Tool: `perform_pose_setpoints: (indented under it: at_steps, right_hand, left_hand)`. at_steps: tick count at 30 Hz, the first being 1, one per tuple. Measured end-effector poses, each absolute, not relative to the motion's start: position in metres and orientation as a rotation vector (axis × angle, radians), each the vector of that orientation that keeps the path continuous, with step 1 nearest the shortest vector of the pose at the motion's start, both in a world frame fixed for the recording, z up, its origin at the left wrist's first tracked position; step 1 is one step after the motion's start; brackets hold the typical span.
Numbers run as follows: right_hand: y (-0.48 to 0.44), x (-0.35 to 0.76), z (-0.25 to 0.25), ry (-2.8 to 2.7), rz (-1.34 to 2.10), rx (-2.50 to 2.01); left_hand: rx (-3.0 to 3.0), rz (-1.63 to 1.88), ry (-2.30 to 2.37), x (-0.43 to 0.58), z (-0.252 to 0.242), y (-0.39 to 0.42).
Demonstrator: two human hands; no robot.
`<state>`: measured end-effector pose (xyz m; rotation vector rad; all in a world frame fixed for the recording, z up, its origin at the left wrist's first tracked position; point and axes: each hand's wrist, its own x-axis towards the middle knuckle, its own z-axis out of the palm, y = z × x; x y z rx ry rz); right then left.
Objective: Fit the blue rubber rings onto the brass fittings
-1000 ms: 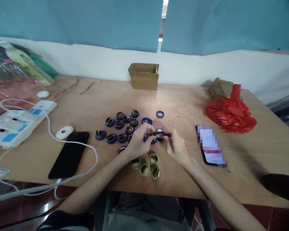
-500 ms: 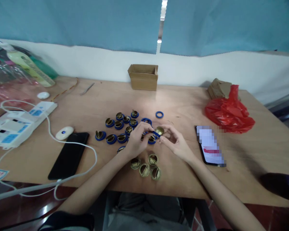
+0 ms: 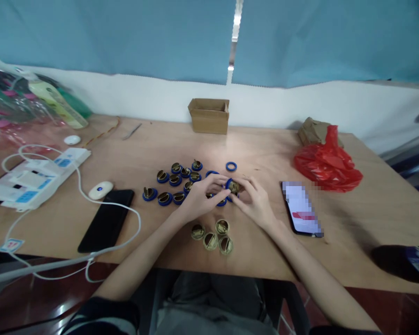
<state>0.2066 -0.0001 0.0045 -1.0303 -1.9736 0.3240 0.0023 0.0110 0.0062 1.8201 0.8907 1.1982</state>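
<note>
My left hand point(image 3: 206, 194) pinches a blue ring point(image 3: 227, 184) between thumb and fingers. Fingers of my right hand point(image 3: 255, 201) are closed round a brass-coloured round part point(image 3: 234, 187). The ring lies against the edge of this part, and I cannot tell how far it is seated. Left of and beneath my hands are several brass round parts with blue rings round them point(image 3: 165, 198), each with a raised half-disc or bar. Nearer to me sit several brass round parts without blue rings point(image 3: 210, 241). One loose blue ring point(image 3: 231, 166) lies beyond my hands.
An open cardboard box point(image 3: 209, 116) stands by the wall. On the right are a lit phone point(image 3: 302, 209), a red plastic bag point(image 3: 330, 165) and a dark bottle point(image 3: 401, 264). A dark phone point(image 3: 106, 221), white cable and power strip point(image 3: 45, 179) occupy the left.
The ring and the brass part have turned in my fingers, and the ring now stands more upright against the part. Both hands remain together. The whole view has shifted slightly.
</note>
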Motion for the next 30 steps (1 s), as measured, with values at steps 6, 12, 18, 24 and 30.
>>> perform_pose_setpoints:
  at_steps: [6, 12, 18, 24, 30]
  right_hand:
    - [-0.006, 0.196, -0.010, -2.076, 0.133, -0.896]
    - [-0.001, 0.195, -0.014, -2.074, 0.120, -0.827]
    - [0.011, 0.207, -0.007, -2.030, 0.107, -0.976]
    - [0.025, 0.217, -0.014, -2.045, 0.089, -1.155]
    - [0.036, 0.218, -0.023, -2.066, 0.157, -1.202]
  left_hand:
    - [1.845, 1.073, 0.977, 0.009, 0.009, 0.006]
    - [2.029, 1.108, 1.101, 0.007, 0.022, 0.005]
    - [1.963, 1.130, 1.489, -0.047, 0.029, 0.066]
    - [1.955, 0.846, 1.920, -0.085, 0.011, 0.135]
    - [1.977, 0.646, 2.023, -0.080, -0.007, 0.152]
